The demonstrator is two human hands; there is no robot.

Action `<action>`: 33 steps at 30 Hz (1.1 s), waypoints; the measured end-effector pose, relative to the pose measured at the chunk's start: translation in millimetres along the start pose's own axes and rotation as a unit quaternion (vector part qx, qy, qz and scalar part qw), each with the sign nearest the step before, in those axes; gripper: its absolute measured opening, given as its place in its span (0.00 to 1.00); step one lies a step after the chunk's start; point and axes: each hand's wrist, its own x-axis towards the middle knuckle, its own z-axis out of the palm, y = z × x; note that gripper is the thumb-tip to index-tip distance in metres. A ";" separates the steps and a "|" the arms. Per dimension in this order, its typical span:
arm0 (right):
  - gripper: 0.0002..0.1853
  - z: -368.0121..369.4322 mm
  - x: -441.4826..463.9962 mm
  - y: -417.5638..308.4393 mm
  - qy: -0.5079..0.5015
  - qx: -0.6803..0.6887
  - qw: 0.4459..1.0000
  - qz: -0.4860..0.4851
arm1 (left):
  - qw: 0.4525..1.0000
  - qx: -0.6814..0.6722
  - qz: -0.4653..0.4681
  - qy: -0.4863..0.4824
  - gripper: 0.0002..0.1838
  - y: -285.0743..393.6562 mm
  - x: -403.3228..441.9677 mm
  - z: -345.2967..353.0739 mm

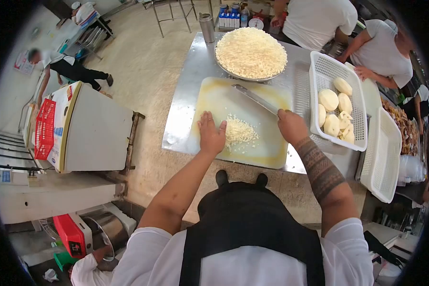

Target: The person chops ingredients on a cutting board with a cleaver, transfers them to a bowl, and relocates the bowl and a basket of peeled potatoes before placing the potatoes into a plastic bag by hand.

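Note:
My right hand (291,126) is wrapped round the handle of a long knife (255,98), whose blade points up and left over the cutting board (267,155). Flat on the board's left side, my left hand (211,133) has its fingers outstretched and its thumb spread. It rests beside a small heap of finely diced pale food (240,131), probably potato. Just beyond the board, a wide round metal pan (258,80) is piled high with similar diced pieces (252,51).
Peeled potatoes (328,99) lie in a white plastic basket (362,121) to the right. Another white basket (383,157) stands beyond it. A metal canister (207,27) is at the table's far left corner. Co-workers (383,50) stand across the table. A white chest freezer (97,126) is left.

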 end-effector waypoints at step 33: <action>0.15 21.9 -201.2 -16.4 -0.093 0.544 0.765 0.333 | 0.937 0.073 0.306 -0.149 0.72 9.9 -36.4 -30.6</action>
